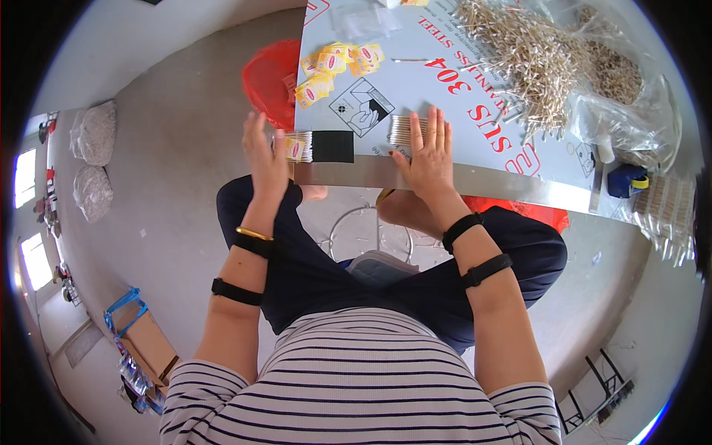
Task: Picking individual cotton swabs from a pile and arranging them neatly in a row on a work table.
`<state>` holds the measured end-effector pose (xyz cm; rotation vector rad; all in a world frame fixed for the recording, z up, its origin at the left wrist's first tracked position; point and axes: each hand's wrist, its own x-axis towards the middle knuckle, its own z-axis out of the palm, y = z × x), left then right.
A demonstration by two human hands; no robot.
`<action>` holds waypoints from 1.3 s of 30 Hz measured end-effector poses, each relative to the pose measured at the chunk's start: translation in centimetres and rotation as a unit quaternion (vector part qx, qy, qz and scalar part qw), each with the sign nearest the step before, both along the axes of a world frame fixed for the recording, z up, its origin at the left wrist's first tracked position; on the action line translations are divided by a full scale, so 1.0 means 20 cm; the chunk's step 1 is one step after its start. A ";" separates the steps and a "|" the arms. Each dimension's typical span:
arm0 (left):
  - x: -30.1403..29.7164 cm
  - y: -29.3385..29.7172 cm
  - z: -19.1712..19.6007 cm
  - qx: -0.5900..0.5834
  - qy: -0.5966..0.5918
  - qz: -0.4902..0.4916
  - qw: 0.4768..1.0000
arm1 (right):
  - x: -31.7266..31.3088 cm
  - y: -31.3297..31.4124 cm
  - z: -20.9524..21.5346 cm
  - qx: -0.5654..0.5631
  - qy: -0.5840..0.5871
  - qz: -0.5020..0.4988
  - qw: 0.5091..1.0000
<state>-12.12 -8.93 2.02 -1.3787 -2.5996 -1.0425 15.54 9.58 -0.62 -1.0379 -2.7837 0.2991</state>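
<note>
My left hand is at the table's left corner, fingers stretched and apart, its thumb beside a small bundle of cotton swabs. A yellow-and-white card lies on that bundle, and a black rectangular piece covers or adjoins its right end. My right hand lies flat near the front edge, fingers extended, touching the right side of a neat row of cotton swabs. Part of this row is hidden under the hand.
On the steel-topped table are yellow cards, clear plastic bags and a large heap of loose swabs. A tape dispenser and bagged swabs sit at right. A red bag hangs at the left edge.
</note>
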 end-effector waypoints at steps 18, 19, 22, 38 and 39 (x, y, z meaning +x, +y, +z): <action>-0.08 0.01 -0.33 0.068 -0.411 0.163 0.894 | -0.48 -0.49 0.01 -0.027 -0.022 0.028 0.999; -0.10 -0.01 -0.37 0.080 -0.441 0.165 0.878 | -0.52 -0.51 0.01 -0.038 -0.001 0.035 0.999; -0.11 -0.01 -0.42 0.125 -0.500 0.175 0.839 | -0.61 -0.57 0.01 -0.044 0.013 0.038 0.998; -0.21 -0.09 -0.28 0.009 -0.379 0.071 0.923 | -0.56 -0.51 0.01 -0.022 -0.035 0.034 0.999; -0.19 -0.08 -0.28 0.010 -0.380 0.071 0.922 | -0.59 -0.52 0.00 -0.017 -0.042 0.042 0.998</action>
